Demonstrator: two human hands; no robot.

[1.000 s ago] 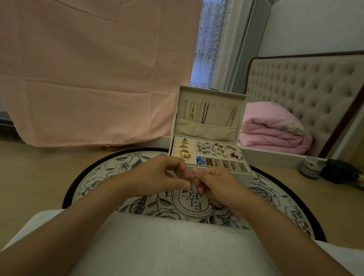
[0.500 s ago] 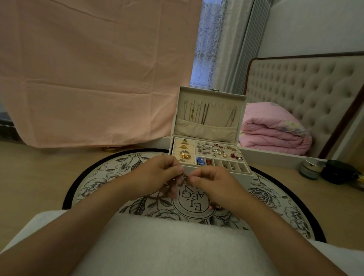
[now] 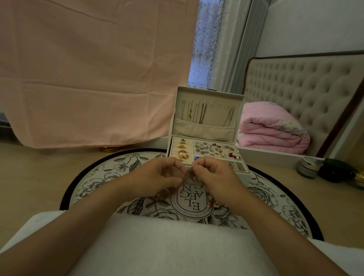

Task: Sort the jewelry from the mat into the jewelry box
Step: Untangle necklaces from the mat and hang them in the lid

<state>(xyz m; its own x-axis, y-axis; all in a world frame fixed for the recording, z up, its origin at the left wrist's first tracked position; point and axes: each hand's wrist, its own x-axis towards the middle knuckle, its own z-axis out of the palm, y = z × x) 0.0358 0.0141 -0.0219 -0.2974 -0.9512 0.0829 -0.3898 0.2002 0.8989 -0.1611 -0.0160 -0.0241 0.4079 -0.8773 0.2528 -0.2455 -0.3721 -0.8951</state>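
Observation:
An open cream jewelry box [image 3: 206,129] stands at the far edge of a round floral mat [image 3: 98,176]; chains hang in its upright lid, and rings and earrings fill its tray. Just in front of the box my left hand [image 3: 155,176] and my right hand [image 3: 216,178] meet above the mat. Both pinch a thin dark chain [image 3: 188,175] between fingertips, and its loose end trails down to the left. A small gold piece [image 3: 215,203] lies on the mat below my right wrist.
A white cushion [image 3: 166,253] lies across my lap under both forearms. A pink sheet [image 3: 84,63] hangs at the left. A folded pink quilt [image 3: 272,130] lies on the bed at right. Small jars [image 3: 308,167] stand on the floor at far right.
Both hands have lifted slightly toward the box, still pinching the chain. The chain now hangs more stretched between the fingertips.

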